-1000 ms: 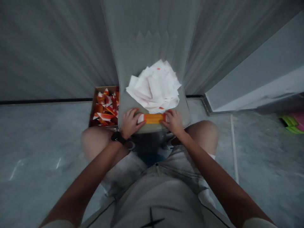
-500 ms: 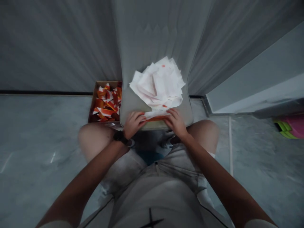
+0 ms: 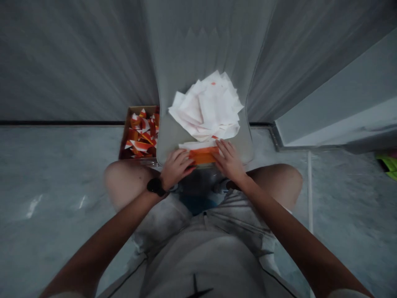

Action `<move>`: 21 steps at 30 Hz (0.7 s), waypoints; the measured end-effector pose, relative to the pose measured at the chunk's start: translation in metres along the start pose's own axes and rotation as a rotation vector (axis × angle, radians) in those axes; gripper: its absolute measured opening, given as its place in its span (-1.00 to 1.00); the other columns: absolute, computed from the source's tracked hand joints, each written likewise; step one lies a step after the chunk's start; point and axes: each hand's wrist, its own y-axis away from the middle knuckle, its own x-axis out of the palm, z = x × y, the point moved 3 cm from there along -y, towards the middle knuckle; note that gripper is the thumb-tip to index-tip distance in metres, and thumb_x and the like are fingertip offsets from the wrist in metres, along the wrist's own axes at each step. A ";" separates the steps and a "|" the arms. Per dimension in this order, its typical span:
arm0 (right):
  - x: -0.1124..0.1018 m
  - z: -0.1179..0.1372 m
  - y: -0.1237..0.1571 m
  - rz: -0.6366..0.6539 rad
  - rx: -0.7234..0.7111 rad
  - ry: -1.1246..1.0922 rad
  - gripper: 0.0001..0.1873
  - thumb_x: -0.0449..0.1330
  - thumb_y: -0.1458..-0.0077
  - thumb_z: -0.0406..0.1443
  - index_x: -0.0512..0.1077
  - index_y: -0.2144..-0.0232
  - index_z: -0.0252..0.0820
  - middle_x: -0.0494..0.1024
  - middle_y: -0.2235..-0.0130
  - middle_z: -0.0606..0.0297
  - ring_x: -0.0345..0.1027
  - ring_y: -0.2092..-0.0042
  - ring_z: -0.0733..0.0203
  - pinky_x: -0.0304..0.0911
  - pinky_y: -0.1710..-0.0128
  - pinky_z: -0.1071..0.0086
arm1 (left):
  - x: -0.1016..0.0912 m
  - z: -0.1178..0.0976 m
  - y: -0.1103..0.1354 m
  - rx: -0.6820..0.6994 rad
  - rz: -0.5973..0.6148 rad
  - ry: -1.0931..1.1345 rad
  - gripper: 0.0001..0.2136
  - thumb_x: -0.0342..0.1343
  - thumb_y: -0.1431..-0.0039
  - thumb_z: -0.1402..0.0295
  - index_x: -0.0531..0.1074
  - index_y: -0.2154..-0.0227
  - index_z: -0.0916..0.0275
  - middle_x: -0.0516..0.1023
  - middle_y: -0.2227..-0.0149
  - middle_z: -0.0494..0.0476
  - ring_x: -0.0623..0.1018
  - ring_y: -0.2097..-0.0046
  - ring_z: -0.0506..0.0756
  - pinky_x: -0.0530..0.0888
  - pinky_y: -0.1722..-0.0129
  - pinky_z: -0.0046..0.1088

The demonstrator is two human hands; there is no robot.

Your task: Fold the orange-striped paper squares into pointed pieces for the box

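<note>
A sheet of paper (image 3: 203, 155), folded into a strip with an orange face and a white edge, lies at the front of a grey chair seat (image 3: 165, 138). My left hand (image 3: 176, 166) grips its left end, fingers bent, with a dark watch on the wrist. At the right end, my right hand (image 3: 230, 161) has its fingers over the strip, the thumb near the lower edge. Just beyond the strip, a loose pile of white paper sheets (image 3: 212, 107) rests on the seat.
Left of the seat, a cardboard box (image 3: 123, 142) on the floor holds several orange-and-white folded paper pieces (image 3: 141, 145). A grey curtain (image 3: 77, 62) hangs behind. A bright green thing (image 3: 389, 163) shows at the far right edge.
The strip now shows more of its orange face toward me, where before mostly white showed with a thin orange edge. Both hands have shifted slightly toward me and stay at its ends.
</note>
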 end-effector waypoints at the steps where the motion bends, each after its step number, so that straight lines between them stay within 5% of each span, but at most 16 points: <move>1: 0.000 -0.001 0.000 0.004 0.000 -0.001 -0.65 0.12 -0.28 -0.27 0.47 -0.08 -0.16 0.08 -0.42 0.11 -0.24 -0.46 -0.07 -0.14 -0.37 -0.23 | 0.001 0.001 -0.002 -0.025 0.021 0.009 -0.73 0.12 -0.29 0.20 0.53 0.03 0.16 0.54 -0.06 0.27 0.40 -0.19 0.32 0.37 -0.16 -0.01; 7: 0.006 0.002 0.008 0.042 -0.004 0.022 -0.61 0.11 -0.29 -0.37 0.42 -0.14 -0.15 0.14 -0.40 0.04 -0.11 -0.44 -0.04 -0.10 -0.35 -0.25 | 0.011 0.015 -0.005 -0.003 0.134 0.084 -0.72 0.07 -0.34 0.29 0.51 -0.05 0.12 0.51 -0.13 0.23 0.44 -0.19 0.22 0.40 -0.19 -0.08; 15: 0.014 0.006 0.026 0.070 0.011 -0.093 -0.67 0.02 -0.39 -0.27 0.51 -0.05 -0.09 0.47 -0.20 0.13 0.25 -0.28 0.09 0.13 -0.31 -0.01 | 0.015 0.022 0.007 0.033 0.135 0.146 -0.70 -0.03 -0.41 0.30 0.50 -0.08 0.09 0.48 -0.20 0.11 0.37 -0.29 0.12 0.30 -0.32 -0.09; 21: 0.016 0.002 0.017 -0.104 0.145 -0.280 -0.68 0.09 -0.35 -0.13 0.60 0.10 -0.10 0.53 -0.06 0.12 0.37 -0.12 0.05 0.29 -0.15 0.10 | 0.013 0.019 -0.006 -0.101 0.045 0.207 -0.73 0.02 -0.38 0.23 0.56 0.03 0.13 0.56 -0.09 0.16 0.47 -0.16 0.15 0.42 -0.17 -0.15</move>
